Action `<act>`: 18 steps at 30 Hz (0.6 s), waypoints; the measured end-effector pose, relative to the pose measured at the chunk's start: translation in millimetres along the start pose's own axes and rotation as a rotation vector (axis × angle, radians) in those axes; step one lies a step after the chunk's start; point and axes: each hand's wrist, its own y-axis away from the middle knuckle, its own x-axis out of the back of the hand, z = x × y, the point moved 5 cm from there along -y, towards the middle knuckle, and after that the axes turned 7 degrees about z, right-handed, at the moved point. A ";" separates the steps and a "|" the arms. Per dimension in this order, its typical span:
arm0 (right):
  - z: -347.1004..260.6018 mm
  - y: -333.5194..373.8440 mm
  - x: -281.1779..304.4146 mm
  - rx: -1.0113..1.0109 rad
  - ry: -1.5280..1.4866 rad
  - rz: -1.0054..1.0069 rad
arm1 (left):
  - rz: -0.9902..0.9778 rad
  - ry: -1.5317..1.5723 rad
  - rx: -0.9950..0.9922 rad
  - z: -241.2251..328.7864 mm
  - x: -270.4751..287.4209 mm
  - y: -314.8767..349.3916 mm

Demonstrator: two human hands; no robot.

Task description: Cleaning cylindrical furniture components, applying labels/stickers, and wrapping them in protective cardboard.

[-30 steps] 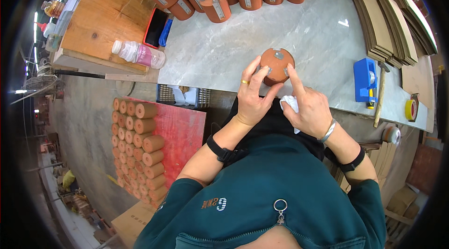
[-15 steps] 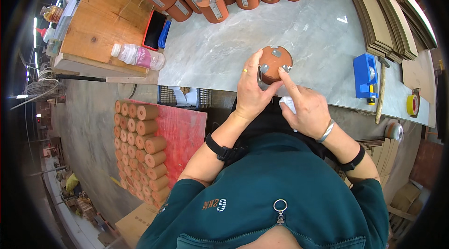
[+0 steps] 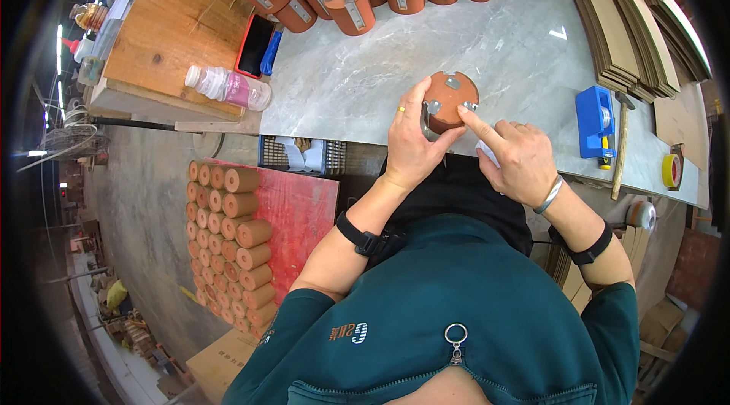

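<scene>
Fingers (image 3: 411, 103) of the left hand (image 3: 411, 150) are gripping a brown cylinder (image 3: 450, 93). The right hand (image 3: 523, 162) is clasping a white wad (image 3: 483, 149), 1 fingertip (image 3: 465, 115) touching the cylinder near 5 o'clock.

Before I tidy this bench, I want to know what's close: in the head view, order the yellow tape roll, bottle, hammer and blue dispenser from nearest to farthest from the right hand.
From the right hand:
1. Blue dispenser, to its right
2. Hammer, just beyond the dispenser
3. Yellow tape roll, far right
4. Bottle, far left
</scene>
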 end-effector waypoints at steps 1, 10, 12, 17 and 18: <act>-0.8 -0.2 0.2 -0.003 -0.036 -0.014 | 0.001 -0.003 -0.005 -0.3 0.2 0.3; -3.0 13.9 -18.5 -0.390 -0.366 -0.028 | 0.023 0.025 -0.024 -2.7 -3.8 1.8; -5.3 12.1 -17.4 -0.378 -0.367 -0.029 | 0.019 0.023 -0.020 -1.7 -2.2 2.8; -20.4 8.6 -13.9 -0.279 -0.244 -0.036 | 0.016 0.004 -0.023 -2.6 -4.1 2.9; -21.8 7.7 -12.7 -0.267 -0.243 -0.031 | 0.017 0.007 -0.024 -2.5 -4.3 2.9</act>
